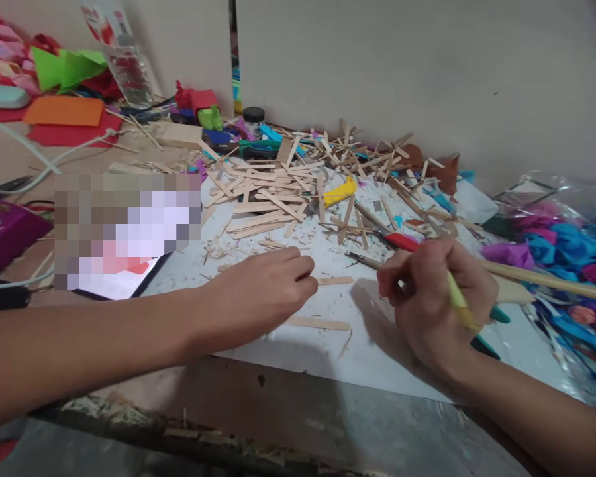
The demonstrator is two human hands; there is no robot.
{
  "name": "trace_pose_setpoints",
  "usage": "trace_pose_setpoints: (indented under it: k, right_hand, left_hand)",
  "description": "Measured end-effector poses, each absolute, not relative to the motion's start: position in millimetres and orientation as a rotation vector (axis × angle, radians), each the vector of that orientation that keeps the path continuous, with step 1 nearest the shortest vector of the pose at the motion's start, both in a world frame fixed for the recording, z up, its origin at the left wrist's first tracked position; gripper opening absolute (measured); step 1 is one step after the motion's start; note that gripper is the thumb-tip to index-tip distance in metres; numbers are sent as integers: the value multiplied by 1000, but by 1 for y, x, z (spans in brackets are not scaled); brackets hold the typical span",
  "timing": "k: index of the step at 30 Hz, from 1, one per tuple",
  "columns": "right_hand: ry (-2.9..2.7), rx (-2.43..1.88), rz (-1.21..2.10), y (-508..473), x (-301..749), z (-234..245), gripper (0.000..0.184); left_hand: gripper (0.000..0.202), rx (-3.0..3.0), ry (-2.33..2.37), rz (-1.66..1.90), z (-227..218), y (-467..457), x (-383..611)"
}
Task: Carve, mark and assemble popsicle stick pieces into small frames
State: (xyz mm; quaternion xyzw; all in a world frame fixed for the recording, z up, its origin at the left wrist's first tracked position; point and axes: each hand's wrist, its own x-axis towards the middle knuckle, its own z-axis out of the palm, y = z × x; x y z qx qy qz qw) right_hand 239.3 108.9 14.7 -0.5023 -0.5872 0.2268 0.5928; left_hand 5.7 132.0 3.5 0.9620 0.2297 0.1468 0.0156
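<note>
Noted at left hand (268, 288): bent fingers, bunched, with palm turned down over white paper (367, 361). Emerging beside those fingers: one wooden stick (336, 281), lying on the paper between both hands, with free end toward the right. Cannot tell whether gripped, pressed or merely touched, owing to hidden contact under the knuckles.

Noted at right hand (437, 298): fingers clenched in a writing pinch around a yellow pen (459, 303), or something much like one. Tip not visible, hence type unconfirmed. Apparently raised above the paper, apart from the stick.

Also recorded: a second stick (320, 323) nearer the table edge, partly behind the left hand; a heap of sticks (273, 179) beyond; a phone (129, 281) to the left.

Recommended, as a judgement: keep the stick flat, with left fingertips firm but outside the tip's path. Rest the right wrist for steadiness; use short, light movements. Brush aside loose splinters (218, 250), being liable to rock the stick. Mind the metal-tipped tool (363, 259) just beyond the right hand.
</note>
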Motion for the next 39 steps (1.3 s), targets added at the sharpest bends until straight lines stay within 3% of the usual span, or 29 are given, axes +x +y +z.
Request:
trace_pose_setpoints:
  k: [5,10,12,20,26,32,39]
  right_hand:
    - [-1338,-1175,788,104,243,18,64]
    - [-1463,-1296,764,107,241,20,19]
    - [-1478,-1357,835,110,239,21,12]
    - [-1464,-1447,765,122,243,11,16]
    - [-1451,-1365,808,122,246,7,6]
    - [-1541,-1408,720,121,242,12,8]
    - [-1408,-1356,897,124,246,7,8]
  left_hand:
    - [18,2984,782,543,3,130,4]
    - [19,2918,819,506,-4,134,6]
    - [20,2883,820,524,-7,136,6]
    - [19,2865,830,587,-10,139,7]
    - [18,2840,920,525,-7,143,7]
    - [14,2697,986,530,2,142,10]
    - [23,2833,858,472,1,146,13]
